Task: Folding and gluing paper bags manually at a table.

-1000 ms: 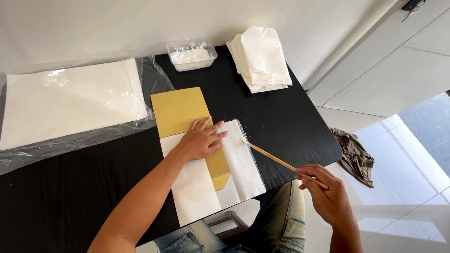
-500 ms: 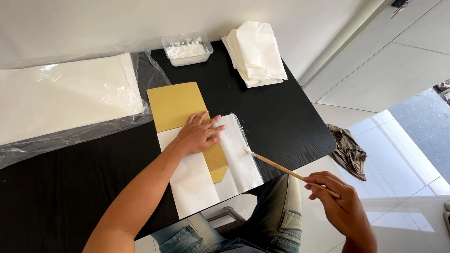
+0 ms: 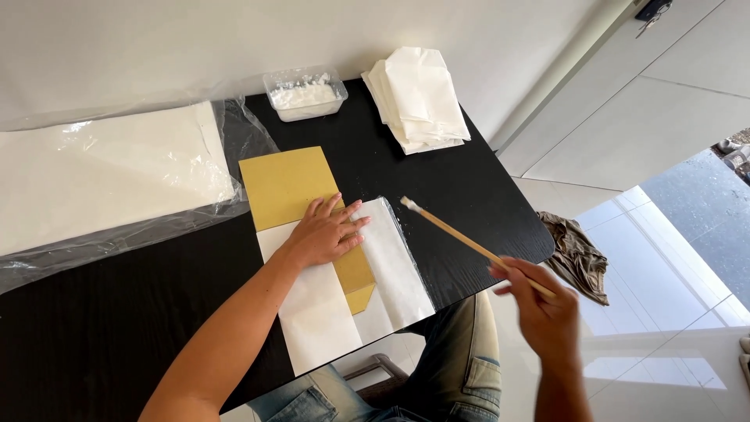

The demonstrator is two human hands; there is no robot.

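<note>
**Left palm pinning folded paper, right hand lifting a brush**

The right hand is showing motion blur, so its individual fingers are hard to make out; the forearm is running out of the bottom edge. The yellow card is lying partly covered: white paper is wrapping over its near half, leaving only a yellow strip and one corner showing below the left hand. The large white sheets in clear plastic, far left of the card, are being cut off by the frame's left edge. The contents of the clear plastic tub, beyond the card, are reading only as something white and pasty.

The left hand is lying flat with fingers spread, pressing on the paper where it meets the card. The right hand is pinching the end of a thin wooden brush, held in the air right of the card, its white tip pointing toward the paper without touching it. A stack of folded white paper is sitting beyond and right of the card on the black table.
</note>
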